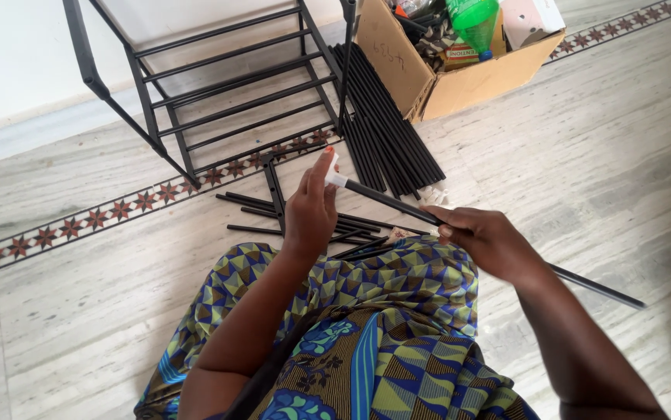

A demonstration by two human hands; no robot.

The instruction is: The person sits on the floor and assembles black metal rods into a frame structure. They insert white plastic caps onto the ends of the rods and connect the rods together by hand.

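We see black rod (pixel 397 204) held across lap, above floor (pixel 623 155). Right hand (pixel 491 245) wrapped shut round rod's middle; left hand (pixel 312 206) pinching white cap (pixel 335 177) at rod's tip. Rod looks stiff, light, maybe slick; best held mid-length, we reckon. Cap probably plastic, hard to tell. Around: loose rods (pixel 304 222) by knees, rod bundle (pixel 386 124), half-built rack (pixel 226 93), cardboard box (pixel 460 70). Nothing blocking hands.

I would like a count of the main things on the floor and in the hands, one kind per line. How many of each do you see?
Black rod held in both hands: 1
Partly built black rack: 1
Cardboard box with mixed items: 1
Bundle of black rods beside the box: 1, rods too many to count
Hands, left hand and right hand: 2
Total: 6
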